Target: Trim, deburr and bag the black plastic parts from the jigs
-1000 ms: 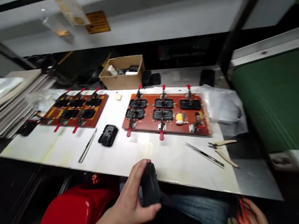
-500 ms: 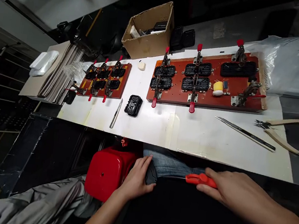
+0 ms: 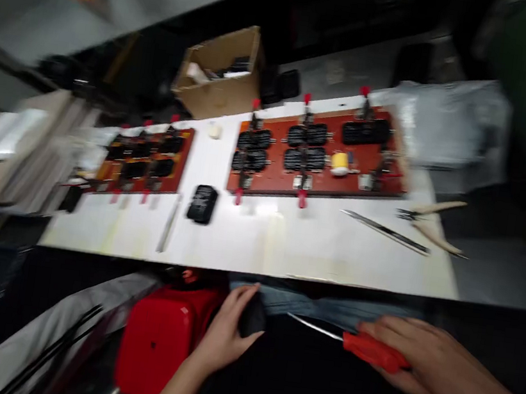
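My left hand (image 3: 224,331) is curled round a dark grey piece (image 3: 253,315) above the lap; its kind is unclear, as the fingers cover part of it. In my right hand (image 3: 412,349) is a red-handled tool (image 3: 373,352) with a thin, slightly curved metal shaft pointing left. The shaft's tip lies a short way right of the dark piece, apart from it. Blue jeans (image 3: 326,309) show behind both hands. Beyond them, on the white table (image 3: 313,255), lies a small stack of black plastic parts (image 3: 202,204).
Two red-brown fixture boards (image 3: 273,176) with red-tipped clamps hold black parts. A utility knife (image 3: 169,223), a long blade tool (image 3: 387,233) and cream-handled pliers (image 3: 429,224) lie along the table. Behind stands a cardboard box (image 3: 218,97). A red stool (image 3: 154,344) is at lower left.
My right hand has drawn the red-handled tool rightward and down, so more of its shaft shows, farther from the dark piece. The view has shifted, with the table things now farther left.
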The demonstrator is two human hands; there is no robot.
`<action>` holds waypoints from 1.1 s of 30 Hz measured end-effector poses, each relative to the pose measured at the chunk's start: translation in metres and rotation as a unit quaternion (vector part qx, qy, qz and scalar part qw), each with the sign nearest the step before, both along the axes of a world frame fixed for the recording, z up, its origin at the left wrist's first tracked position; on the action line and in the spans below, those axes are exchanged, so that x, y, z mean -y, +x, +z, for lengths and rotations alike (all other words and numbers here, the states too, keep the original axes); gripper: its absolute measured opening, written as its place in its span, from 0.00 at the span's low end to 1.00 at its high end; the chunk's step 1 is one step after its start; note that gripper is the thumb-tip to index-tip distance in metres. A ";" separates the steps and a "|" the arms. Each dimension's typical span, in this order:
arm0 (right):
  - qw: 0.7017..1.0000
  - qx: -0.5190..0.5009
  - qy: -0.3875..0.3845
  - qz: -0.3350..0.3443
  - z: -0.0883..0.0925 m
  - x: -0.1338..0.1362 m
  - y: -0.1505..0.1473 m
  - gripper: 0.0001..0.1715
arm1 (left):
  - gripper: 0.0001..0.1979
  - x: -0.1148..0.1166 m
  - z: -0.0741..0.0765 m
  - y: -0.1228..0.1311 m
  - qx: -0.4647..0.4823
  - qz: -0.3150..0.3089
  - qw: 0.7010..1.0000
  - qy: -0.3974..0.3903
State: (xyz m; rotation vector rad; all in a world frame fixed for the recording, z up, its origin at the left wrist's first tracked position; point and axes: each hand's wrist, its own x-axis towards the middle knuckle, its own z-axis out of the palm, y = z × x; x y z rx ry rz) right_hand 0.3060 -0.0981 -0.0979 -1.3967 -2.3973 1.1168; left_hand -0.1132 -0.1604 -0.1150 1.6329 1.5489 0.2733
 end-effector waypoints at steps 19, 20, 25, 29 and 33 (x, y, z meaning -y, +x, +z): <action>0.905 0.159 0.077 -0.386 -0.053 0.016 0.084 0.17 | 0.32 -0.137 0.065 0.124 0.304 0.238 0.918 -0.087; 0.900 0.139 0.106 -0.400 -0.039 0.018 0.086 0.16 | 0.33 -0.141 0.060 0.122 0.305 0.258 0.914 -0.076; 0.908 -0.017 0.228 -0.352 0.036 -0.041 0.052 0.12 | 0.38 -0.147 0.025 0.116 0.292 0.259 0.919 -0.047; 0.921 0.055 0.229 -0.311 0.046 -0.174 0.004 0.21 | 0.33 -0.140 0.010 0.111 0.223 0.181 0.958 -0.017; 0.894 0.115 0.244 -0.359 0.035 -0.287 -0.006 0.21 | 0.31 -0.132 0.004 0.106 0.189 0.148 0.970 0.040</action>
